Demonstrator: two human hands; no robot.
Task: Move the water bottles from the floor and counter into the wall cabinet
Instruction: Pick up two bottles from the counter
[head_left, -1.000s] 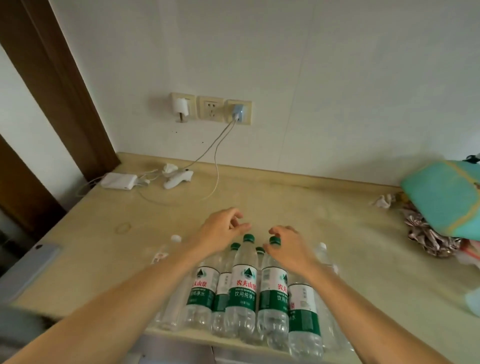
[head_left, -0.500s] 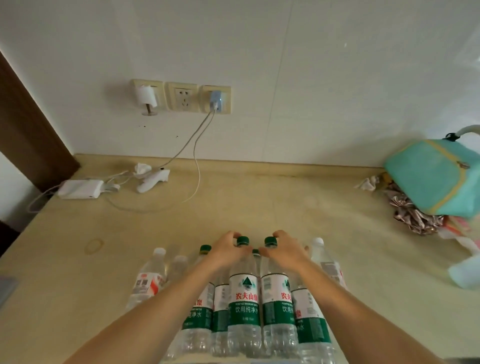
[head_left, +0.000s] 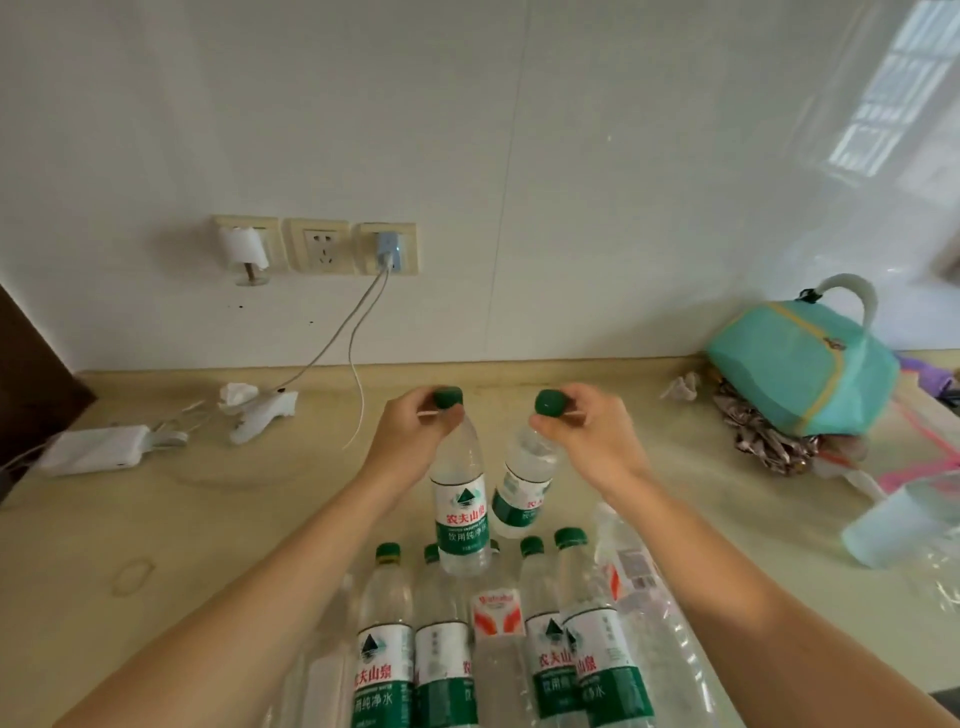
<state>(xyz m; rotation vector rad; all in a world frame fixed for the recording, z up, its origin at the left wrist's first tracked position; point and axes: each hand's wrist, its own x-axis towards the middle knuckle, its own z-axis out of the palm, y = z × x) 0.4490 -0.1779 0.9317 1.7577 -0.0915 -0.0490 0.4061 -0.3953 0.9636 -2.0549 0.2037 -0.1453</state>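
The beige worktop runs under both forearms to a white tiled wall beyond the fingers. Far right of the right hand lies a teal bag with crumpled wrappers beside it, and nearer the camera on that side stands a clear cup of water. Below the fingers stands a cluster of water bottles on the worktop, most with green caps and green-and-white labels reading 农夫山泉 and 饮用纯净水; one in the middle bears a red-and-white label whose writing cannot be read. Left of the left hand lie a white power bank and a white plug adapter, with a white cable climbing to a row of wall sockets above them.

The left hand pinches the neck of the left bottle just under its green cap, fingers curled round it; the bottle hangs upright, clear of the cluster, its label showing 农夫山泉. The right hand pinches the neck of the right bottle the same way; it tilts, cap toward the right hand and base toward the other bottle. The two lifted bottles hang side by side between the hands, above the standing cluster
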